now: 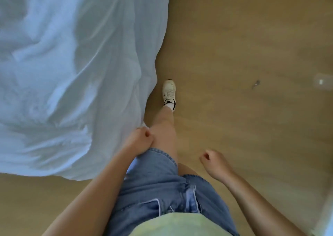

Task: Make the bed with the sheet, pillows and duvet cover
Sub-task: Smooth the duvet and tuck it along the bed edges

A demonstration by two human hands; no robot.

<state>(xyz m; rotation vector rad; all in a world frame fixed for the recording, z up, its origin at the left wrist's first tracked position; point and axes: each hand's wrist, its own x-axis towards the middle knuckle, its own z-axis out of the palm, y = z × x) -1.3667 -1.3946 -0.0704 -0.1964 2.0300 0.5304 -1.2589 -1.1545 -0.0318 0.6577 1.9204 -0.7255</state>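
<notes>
Sheet (72,73) draped to floor (234,46) left of shoe (169,93); could be trodden and dragged. Left hand (142,136) curled at hem, grip cannot be told; right hand (214,162) loosely curled, empty.

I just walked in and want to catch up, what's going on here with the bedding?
A person in denim shorts is mid-stride on the wooden floor, one white sneaker forward, beside a rumpled white sheet whose edge hangs down to the floor. The left hand is curled right at the sheet's edge; whether it pinches fabric is unclear. The right hand hangs loosely curled, holding nothing. No pillows are in view.
</notes>
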